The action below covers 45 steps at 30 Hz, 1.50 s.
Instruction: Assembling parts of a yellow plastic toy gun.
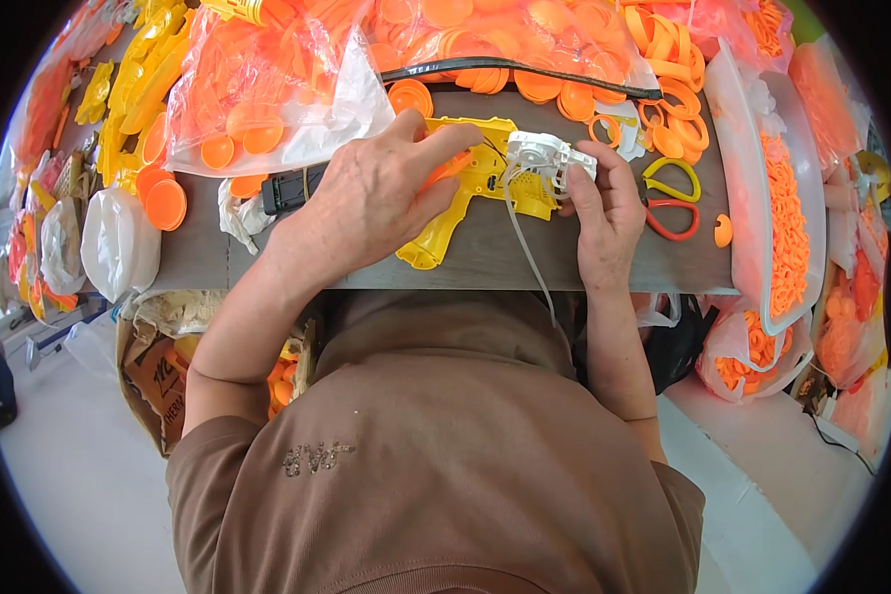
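Observation:
A yellow toy-gun shell half (480,183) lies on the grey table with its hollow inner side up and its grip toward me. My left hand (381,188) reaches over the shell's left end, thumb and forefinger closed around an orange plastic piece (449,171) there. My right hand (607,208) pinches a white plastic gear mechanism (540,153) at its right end, over the right part of the shell. From the mechanism a thin pale tube (531,252) hangs past the table edge. A dark wire runs near the shell's top. My left fingertips are partly hidden.
Scissors (671,198) with one yellow and one red handle lie right of my right hand. Clear bags (267,89) of orange parts line the back. A white bin (812,228) of orange rings stands at right. A black box (285,193) sits left, near yellow shells (148,79).

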Each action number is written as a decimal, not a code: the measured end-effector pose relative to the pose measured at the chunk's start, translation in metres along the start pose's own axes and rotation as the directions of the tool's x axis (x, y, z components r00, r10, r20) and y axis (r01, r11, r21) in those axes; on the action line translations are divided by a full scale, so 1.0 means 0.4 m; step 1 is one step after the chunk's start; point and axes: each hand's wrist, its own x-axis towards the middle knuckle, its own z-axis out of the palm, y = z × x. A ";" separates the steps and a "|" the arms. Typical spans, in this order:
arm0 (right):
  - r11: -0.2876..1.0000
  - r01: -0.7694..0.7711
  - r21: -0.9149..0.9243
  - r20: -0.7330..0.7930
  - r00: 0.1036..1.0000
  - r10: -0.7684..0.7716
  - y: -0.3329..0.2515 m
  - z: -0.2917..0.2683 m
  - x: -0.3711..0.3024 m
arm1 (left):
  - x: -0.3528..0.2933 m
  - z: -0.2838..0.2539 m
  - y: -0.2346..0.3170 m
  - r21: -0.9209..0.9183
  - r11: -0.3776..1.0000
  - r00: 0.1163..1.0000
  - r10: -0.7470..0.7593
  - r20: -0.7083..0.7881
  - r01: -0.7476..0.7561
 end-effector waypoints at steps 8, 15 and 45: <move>0.998 0.017 -0.066 0.012 1.000 -0.017 0.011 0.000 -0.003 | 0.003 0.015 -0.008 -0.068 0.997 0.999 -0.029 -0.025 0.028; 1.000 0.025 0.000 0.036 0.999 -0.025 0.006 -0.001 -0.005 | 0.006 0.001 0.006 -0.079 0.995 0.996 -0.071 -0.045 0.067; 0.927 0.209 -0.311 0.191 0.969 -0.155 0.017 0.012 -0.007 | -0.013 0.010 0.007 0.007 0.984 0.964 -0.175 -0.199 0.180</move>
